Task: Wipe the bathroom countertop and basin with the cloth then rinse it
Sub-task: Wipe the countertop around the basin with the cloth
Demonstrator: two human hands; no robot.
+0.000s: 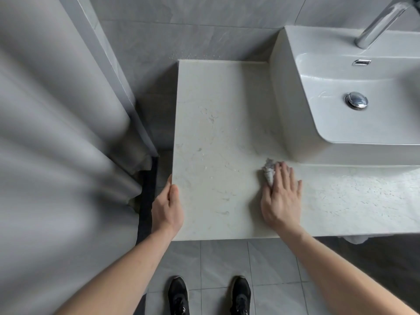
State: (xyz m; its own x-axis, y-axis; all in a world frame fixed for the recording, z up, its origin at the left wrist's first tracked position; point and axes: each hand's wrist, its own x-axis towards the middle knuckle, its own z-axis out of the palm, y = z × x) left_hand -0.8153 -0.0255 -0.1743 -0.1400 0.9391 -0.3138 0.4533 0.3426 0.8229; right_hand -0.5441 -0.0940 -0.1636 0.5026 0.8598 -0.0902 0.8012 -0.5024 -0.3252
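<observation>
Now cloth (268, 171) lies under right hand (281, 196), fingers flat.

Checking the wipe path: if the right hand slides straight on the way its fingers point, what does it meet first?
Probably the outer wall of the basin: the right hand, flat on the cloth, points toward it across a short stretch of countertop.

Crumpled whitish cloth (268, 171) on pale wet countertop (218, 133) (speckled w/ droplets), just beside white basin (293, 105).

One cloth (268, 171) under the right-hand fingers (286, 178); one basin (293, 105); one faucet (381, 21); one drain plug (356, 100); two shoes (178, 295).
</observation>
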